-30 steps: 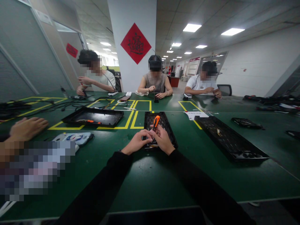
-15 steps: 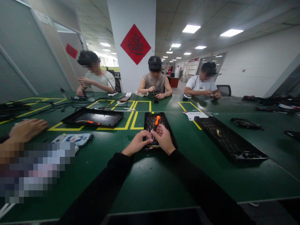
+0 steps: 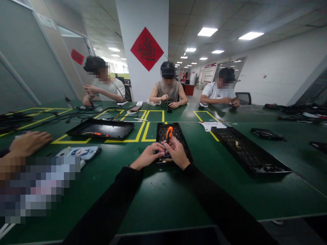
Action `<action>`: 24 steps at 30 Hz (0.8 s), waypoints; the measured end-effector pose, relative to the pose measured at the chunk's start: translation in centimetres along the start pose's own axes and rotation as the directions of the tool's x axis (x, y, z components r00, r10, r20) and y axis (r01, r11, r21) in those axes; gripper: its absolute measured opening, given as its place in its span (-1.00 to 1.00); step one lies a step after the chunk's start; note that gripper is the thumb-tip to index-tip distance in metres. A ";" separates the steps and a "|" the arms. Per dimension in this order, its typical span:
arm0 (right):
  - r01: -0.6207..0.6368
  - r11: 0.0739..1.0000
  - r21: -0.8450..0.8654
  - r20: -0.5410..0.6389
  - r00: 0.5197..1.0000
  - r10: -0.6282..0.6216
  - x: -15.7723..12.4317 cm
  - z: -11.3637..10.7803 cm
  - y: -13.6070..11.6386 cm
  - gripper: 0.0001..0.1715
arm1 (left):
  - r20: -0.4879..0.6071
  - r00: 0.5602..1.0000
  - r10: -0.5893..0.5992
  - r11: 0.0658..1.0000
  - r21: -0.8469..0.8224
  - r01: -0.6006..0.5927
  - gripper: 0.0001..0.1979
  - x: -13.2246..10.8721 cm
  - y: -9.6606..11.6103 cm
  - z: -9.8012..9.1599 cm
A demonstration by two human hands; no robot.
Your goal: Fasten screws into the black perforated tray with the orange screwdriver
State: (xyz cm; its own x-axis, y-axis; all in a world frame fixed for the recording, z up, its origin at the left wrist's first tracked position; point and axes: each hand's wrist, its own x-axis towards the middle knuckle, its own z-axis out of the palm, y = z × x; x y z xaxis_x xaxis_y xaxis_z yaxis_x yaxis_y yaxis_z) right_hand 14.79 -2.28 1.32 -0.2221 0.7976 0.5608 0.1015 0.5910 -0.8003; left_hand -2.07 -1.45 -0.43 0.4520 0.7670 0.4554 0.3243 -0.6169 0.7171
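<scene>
- The screwdriver (image 3: 169, 131) stands nearly upright over the black tray (image 3: 184, 143) on the table (image 3: 163, 197), orange handle up and tip down.
- The right hand (image 3: 176, 153) has its grip clenched on the shaft.
- The left hand (image 3: 147, 157) is beside the tip; I cannot tell the state of its grip.

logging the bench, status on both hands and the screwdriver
Right hand shut on orange-handled screwdriver, handle up. Left hand at its tip, grip unclear. Both over near end of black tray. Co-worker's hand far left, apart.

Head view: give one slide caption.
Right hand grips an orange screwdriver, left hand alongside, over a black tray on a green table.
</scene>
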 end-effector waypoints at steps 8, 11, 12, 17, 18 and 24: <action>-0.008 0.999 -0.050 0.006 1.000 0.009 0.0 0.1 0.3 -0.58 | -0.053 0.998 -0.022 0.999 0.022 0.023 -0.85 0.0 -0.2 0.4; 0.000 0.998 -0.063 0.030 1.000 0.002 -0.1 0.1 0.3 -0.56 | -0.080 0.996 -0.035 0.999 0.034 0.038 -0.85 0.0 -0.2 0.5; 0.004 0.998 -0.068 0.039 0.999 -0.001 -0.1 0.1 0.3 -0.56 | -0.088 0.995 -0.041 0.998 0.037 0.045 -0.85 0.1 -0.2 0.6; 0.013 0.996 -0.085 0.006 1.000 -0.013 -0.3 0.1 0.3 -0.60 | -0.103 0.993 -0.055 0.998 0.018 0.057 -0.83 0.1 -0.3 0.7; 0.009 0.996 -0.085 -0.007 1.000 -0.010 -0.3 0.1 0.3 -0.61 | -0.107 0.993 -0.057 0.998 0.007 0.058 -0.83 0.1 -0.3 0.7; -0.041 0.997 0.067 -0.029 0.999 0.043 -0.3 0.2 0.5 -0.64 | -0.094 0.995 -0.034 0.999 -0.041 0.031 -0.82 0.1 -0.1 0.6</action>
State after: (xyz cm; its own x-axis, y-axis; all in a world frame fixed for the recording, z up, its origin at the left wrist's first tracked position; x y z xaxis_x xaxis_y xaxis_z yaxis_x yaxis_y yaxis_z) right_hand 14.67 -2.28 0.69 -0.1894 0.8254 0.5318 0.0454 0.5484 -0.8350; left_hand -1.62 -1.40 -0.79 0.3609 0.8009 0.4779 0.3034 -0.5854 0.7518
